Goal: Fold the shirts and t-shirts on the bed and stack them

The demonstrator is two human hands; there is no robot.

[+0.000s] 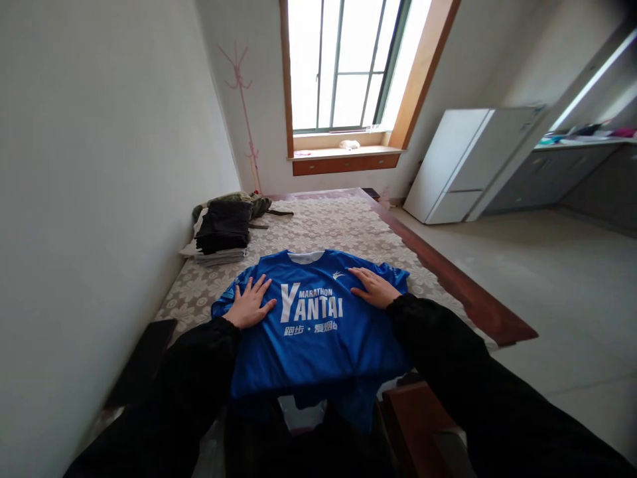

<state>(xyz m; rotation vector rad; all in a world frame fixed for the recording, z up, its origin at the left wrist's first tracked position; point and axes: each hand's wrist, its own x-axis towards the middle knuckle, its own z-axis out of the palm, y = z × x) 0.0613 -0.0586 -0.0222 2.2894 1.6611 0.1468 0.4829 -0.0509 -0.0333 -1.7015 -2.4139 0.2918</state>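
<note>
shirt chest, small line: "marathon" in white on the blue shirt (pixel 313 332)
shirt chest, large line: "yantai" in white
below that: white chinese characters, too small to read surely
near collar: small white logo, unreadable

From my end I just see bare hands, left hand (pixel 250 304) and right hand (pixel 374 288), poking out of baggy black sleeves (pixel 448 345), no rings.
</note>
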